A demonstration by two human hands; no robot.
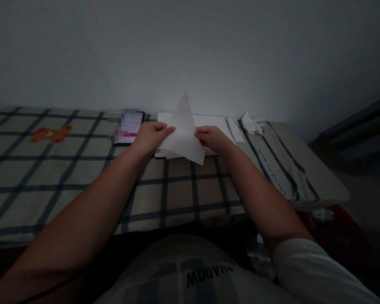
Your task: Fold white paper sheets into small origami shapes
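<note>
A sheet of white paper [185, 133], pointed at the top and folded or creased, is held up between my two hands. My left hand [152, 136] pinches its left edge between thumb and fingers. On the opposite edge, my right hand [214, 138] pinches it the same way. Behind and below it lies a stack of white paper [212, 122] on the table, partly covered by the held sheet and my hands. A dark edge shows under the stack.
A checked cloth [82, 173] covers the table, which stands against a pale wall. Left of the stack lies a tablet or phone [131, 126] with a lit screen; farther left, an orange bear-shaped piece [52, 134]. Paper scraps [248, 123] lie at right. A red bin [338, 232] stands below.
</note>
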